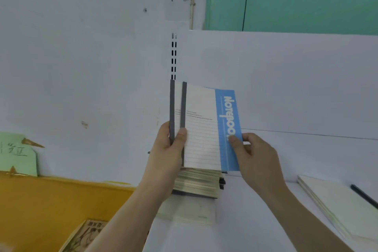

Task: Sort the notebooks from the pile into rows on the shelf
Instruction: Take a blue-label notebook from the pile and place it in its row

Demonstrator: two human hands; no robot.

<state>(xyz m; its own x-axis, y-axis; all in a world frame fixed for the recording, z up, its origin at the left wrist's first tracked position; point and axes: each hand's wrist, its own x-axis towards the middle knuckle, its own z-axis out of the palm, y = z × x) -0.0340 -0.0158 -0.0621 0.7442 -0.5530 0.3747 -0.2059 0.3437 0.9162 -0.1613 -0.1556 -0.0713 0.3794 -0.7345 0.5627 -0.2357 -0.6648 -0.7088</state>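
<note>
I hold two notebooks upright above a pile. The front notebook point(202, 127) is white with ruled lines, a grey spine and a blue band reading "Notebook". My left hand point(171, 149) grips both grey spines, thumb on the front cover. My right hand point(251, 149) pinches the blue edge of the front notebook. The second notebook point(172, 108) shows only its grey spine behind. Under them lies a pile of notebooks point(199, 184) flat on the white shelf point(266, 210).
More cream notebooks with a dark spine point(343, 202) lie flat at the right. A slotted shelf upright point(173, 57) rises behind. To the left is an orange surface point(51, 206), a green paper label point(18, 153) and a printed booklet point(86, 235).
</note>
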